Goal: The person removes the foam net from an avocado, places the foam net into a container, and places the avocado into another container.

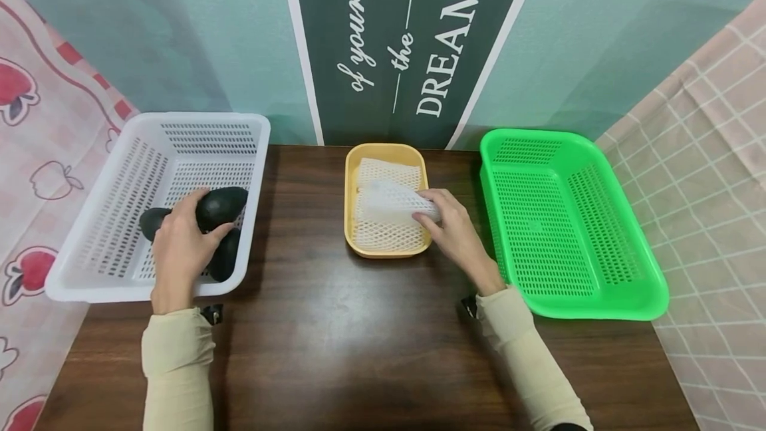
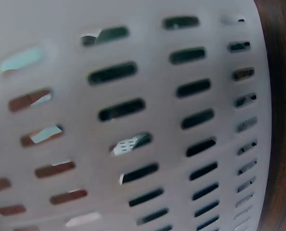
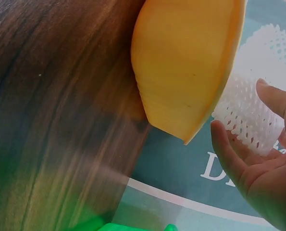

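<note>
Inside the white basket [image 1: 258,178] at the left, my left hand [image 1: 179,238] grips a dark green avocado [image 1: 223,207], thumb on its near side and fingers curled at its left. Two more avocados lie beside it, one left of the hand [image 1: 152,223] and one below [image 1: 224,259]. My right hand [image 1: 453,228] pinches a white foam net sleeve [image 1: 391,198] over the yellow tray [image 1: 350,218], where more foam nets [image 1: 389,239] lie. In the right wrist view, thumb and fingers hold the sleeve [image 3: 251,110] beyond the tray's wall [image 3: 186,62]. The left wrist view shows mostly the basket's slotted wall [image 2: 157,115].
A green basket [image 1: 643,285] stands at the right on the brown wooden table [image 1: 335,344]. Behind the containers rises a teal backdrop [image 1: 227,32] with a dark lettered panel. Patterned cloths hang at the left [image 1: 36,218] and right [image 1: 712,205].
</note>
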The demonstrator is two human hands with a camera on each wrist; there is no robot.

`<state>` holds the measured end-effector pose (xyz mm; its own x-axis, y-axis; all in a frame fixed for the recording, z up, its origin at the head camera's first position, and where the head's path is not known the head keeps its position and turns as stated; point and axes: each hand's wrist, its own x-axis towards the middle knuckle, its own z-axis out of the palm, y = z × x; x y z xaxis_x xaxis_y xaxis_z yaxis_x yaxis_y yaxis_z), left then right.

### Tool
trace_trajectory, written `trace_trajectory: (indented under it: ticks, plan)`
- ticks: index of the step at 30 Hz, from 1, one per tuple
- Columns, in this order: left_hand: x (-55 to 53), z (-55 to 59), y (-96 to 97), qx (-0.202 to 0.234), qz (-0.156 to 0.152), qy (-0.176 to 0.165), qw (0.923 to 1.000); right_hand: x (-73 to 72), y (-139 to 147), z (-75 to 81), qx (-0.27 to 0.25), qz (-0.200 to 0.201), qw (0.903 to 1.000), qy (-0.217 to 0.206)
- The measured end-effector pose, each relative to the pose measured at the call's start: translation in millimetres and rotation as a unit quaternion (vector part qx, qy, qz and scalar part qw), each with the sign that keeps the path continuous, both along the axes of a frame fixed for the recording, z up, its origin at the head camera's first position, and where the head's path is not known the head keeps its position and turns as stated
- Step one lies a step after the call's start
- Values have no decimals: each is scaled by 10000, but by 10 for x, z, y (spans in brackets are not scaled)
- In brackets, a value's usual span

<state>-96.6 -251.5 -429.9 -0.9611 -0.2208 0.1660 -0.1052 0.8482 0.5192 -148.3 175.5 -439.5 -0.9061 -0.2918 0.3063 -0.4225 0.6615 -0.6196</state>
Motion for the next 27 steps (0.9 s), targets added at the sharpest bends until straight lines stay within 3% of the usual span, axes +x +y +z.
trace_trajectory:
  ticks: [8, 14, 22, 27]
  plan:
    - [-52, -13, -58, 100, -380, -778, 9962, 2, 3, -31, 71, 19, 9999, 81]
    - [-60, -41, -52, -191, -639, -1369, 9883, 9, 2, -38, 83, -141, 9999, -22]
    - [-46, -92, -33, -356, -747, -1327, 9877, 8, 9, -53, -337, -355, 9986, 190]
    - [-29, -102, -3, -327, -688, -1290, 9887, 13, 14, -44, -273, -580, 9978, 143]
